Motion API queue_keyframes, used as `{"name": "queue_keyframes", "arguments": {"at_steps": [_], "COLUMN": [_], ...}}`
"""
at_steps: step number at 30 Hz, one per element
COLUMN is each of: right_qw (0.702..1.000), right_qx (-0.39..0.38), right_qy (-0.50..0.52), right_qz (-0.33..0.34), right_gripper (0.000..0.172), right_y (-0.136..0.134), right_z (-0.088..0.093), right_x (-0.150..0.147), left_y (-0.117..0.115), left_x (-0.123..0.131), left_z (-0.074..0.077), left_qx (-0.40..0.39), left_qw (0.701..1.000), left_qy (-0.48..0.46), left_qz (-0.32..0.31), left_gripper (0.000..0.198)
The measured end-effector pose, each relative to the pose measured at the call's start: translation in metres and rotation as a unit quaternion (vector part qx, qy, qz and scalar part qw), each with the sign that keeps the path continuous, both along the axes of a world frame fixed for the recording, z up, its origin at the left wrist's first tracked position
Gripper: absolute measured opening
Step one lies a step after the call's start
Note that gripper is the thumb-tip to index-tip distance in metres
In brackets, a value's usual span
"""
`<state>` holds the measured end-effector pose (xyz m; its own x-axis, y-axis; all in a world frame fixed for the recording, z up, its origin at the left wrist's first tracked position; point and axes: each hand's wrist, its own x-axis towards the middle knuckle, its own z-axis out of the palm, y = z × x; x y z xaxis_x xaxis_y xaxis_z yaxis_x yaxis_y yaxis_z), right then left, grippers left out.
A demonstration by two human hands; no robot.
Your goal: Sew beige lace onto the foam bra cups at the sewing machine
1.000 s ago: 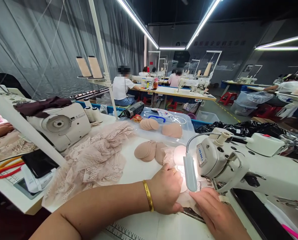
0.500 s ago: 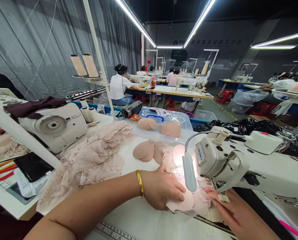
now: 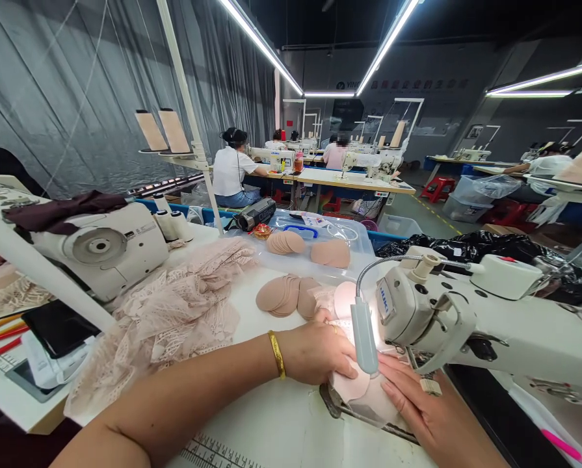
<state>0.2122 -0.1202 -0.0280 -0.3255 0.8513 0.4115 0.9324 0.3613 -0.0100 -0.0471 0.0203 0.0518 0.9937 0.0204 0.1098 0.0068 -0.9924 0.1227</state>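
Note:
My left hand [image 3: 317, 354], with a gold bangle at the wrist, grips the pale pink lace fabric [image 3: 326, 296] beside the sewing machine's needle area. Its fingertips press on a smooth rounded pink pad [image 3: 353, 388] lying with the fabric. My right hand [image 3: 412, 400] lies flat, fingers stretched out, on the sheer part of the fabric [image 3: 376, 411] right of the pad. A small grey lamp [image 3: 363, 338] hangs over the work and hides part of it. The white sewing machine [image 3: 408, 305] stands at the right; its needle is hidden from me.
Beige oval pads [image 3: 281, 296] lie fanned behind my left hand, with further pads [image 3: 330, 253] on a clear plastic box lid [image 3: 361, 260]. Heaped lace [image 3: 188, 292] fills the left side. A thread stand [image 3: 188, 97] rises beyond it. Co-workers [image 3: 235, 166] sit farther back.
My right hand has moved left and forward and flattened onto the fabric. The pad and fabric have shifted slightly, baring a dark metal edge below. My left hand has moved a little forward.

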Motion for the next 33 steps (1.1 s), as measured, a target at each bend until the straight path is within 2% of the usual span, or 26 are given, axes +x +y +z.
{"name": "queue_keyframes", "arguments": {"at_steps": [5, 8, 13, 21, 26, 30, 33], "right_qw": [0.998, 0.997, 0.997, 0.997, 0.998, 0.998, 0.998], "right_qx": [0.031, 0.051, 0.058, 0.068, 0.041, 0.048, 0.056], "right_qy": [-0.031, -0.036, -0.037, -0.042, -0.037, -0.027, -0.031], "right_qz": [0.051, 0.042, 0.023, 0.003, -0.008, 0.002, 0.012], "right_gripper": [0.035, 0.036, 0.038, 0.043, 0.046, 0.045, 0.045], "right_y": [0.0, 0.003, 0.004, 0.005, 0.005, 0.005, 0.006], "right_z": [0.006, 0.0, -0.01, -0.006, -0.012, -0.015, -0.011], "right_x": [0.002, 0.006, 0.008, 0.004, 0.004, 0.004, 0.003], "left_y": [0.002, 0.004, 0.007, 0.009, 0.012, 0.012, 0.012], "left_x": [0.001, 0.002, 0.002, 0.002, 0.001, 0.001, 0.001], "left_z": [-0.003, -0.003, 0.002, 0.002, -0.001, -0.005, -0.005], "left_qx": [0.015, 0.022, 0.017, 0.039, 0.033, 0.037, 0.04], "left_qw": [1.0, 1.0, 1.0, 0.999, 0.999, 0.999, 0.999], "left_qy": [-0.006, -0.002, 0.014, 0.007, -0.023, -0.036, -0.037], "left_qz": [-0.021, -0.011, -0.012, -0.018, -0.018, -0.013, -0.002], "left_gripper": [0.02, 0.018, 0.027, 0.026, 0.025, 0.022, 0.02]}}
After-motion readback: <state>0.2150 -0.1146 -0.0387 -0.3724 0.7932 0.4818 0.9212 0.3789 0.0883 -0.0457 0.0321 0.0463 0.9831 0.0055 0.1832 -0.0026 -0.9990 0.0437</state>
